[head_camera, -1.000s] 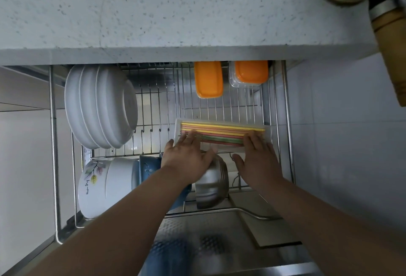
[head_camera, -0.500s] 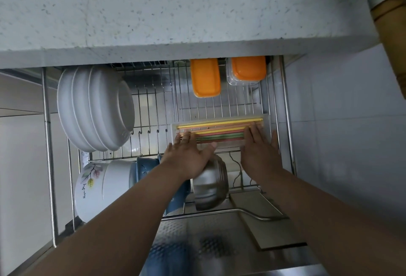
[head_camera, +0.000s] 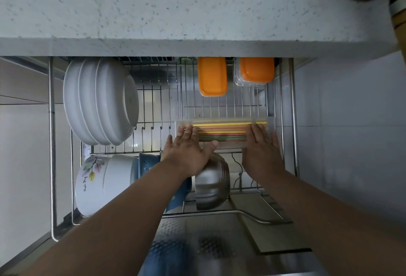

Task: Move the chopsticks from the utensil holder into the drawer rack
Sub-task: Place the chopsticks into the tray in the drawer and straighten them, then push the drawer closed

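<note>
Right now both my hands lie flat on the clear tray [head_camera: 226,132] that holds the chopsticks [head_camera: 222,132], and the tray sits across the wires of the drawer rack [head_camera: 153,108], toward its right side, below the two orange-lidded boxes [head_camera: 212,77]. My left hand [head_camera: 186,151] covers the tray's left end, fingers [head_camera: 188,130] stretched out and spread, thumb reaching along the near edge; nothing is gripped. My right hand [head_camera: 261,150] rests on the right end the same way, palm down, fingers straight, grasping nothing. The chopsticks lie side by side in the tray, yellow, orange and green, parallel to the counter edge [head_camera: 197,47] above. I judge the moving is almost done and what remains is settling the tray so it lies steady. To do that well I should press evenly with both palms and feel whether the tray rocks on the wires; if one end rides high, I nudge it sideways, not down. I want the long edge square to the rack's bars and close to the right rail [head_camera: 293,122] without jamming against it. The steel bowl [head_camera: 212,184] stands just under my left thumb, and the white plates [head_camera: 101,102] stand well apart to the left, so a slide toward me could knock the bowl. When I lift off, I should raise both hands straight up together so the tray does not tip and spill.
</note>
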